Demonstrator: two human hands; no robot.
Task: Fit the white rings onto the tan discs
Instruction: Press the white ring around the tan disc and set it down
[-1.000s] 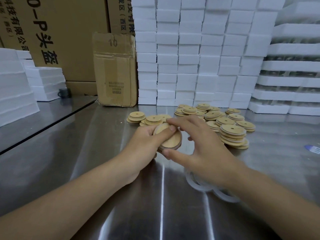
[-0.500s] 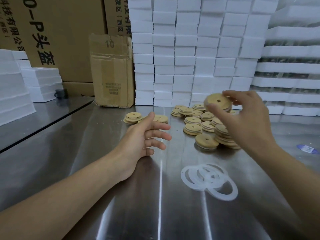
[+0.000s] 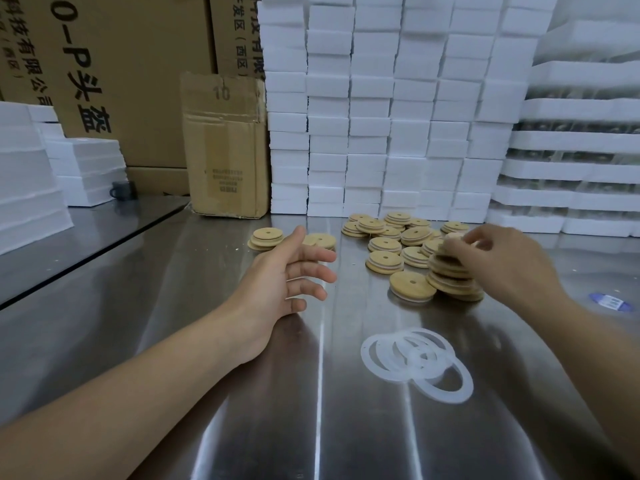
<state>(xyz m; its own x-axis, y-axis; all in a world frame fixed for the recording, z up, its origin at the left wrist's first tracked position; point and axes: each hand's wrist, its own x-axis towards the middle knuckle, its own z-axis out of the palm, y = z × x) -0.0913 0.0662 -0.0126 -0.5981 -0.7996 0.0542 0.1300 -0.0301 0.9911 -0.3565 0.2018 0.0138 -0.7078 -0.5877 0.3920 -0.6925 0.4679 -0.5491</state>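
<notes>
Round tan wooden disc [image 3: 454, 237], aloft moments ago, meets stack [image 3: 450, 275] under our pinching right hand [image 3: 509, 263]; left hand [image 3: 287, 271] slack, empty; another done.

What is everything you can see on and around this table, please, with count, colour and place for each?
discs: dozens, tan, piled at the table's far middle and right
rings: several overlapping, white, near right of the table
table: one, steel grey, under it all
foam blocks: many, white, stacked along the back
foam trays: many, white, stacked far right
cardboard boxes: one small in front, larger behind, brown, back left
label: one, blue and white, table's right edge
left grip: open, holding nothing, beside the leftmost discs
right grip: fingers pinch the top disc of the tallest pile; blurred
</notes>
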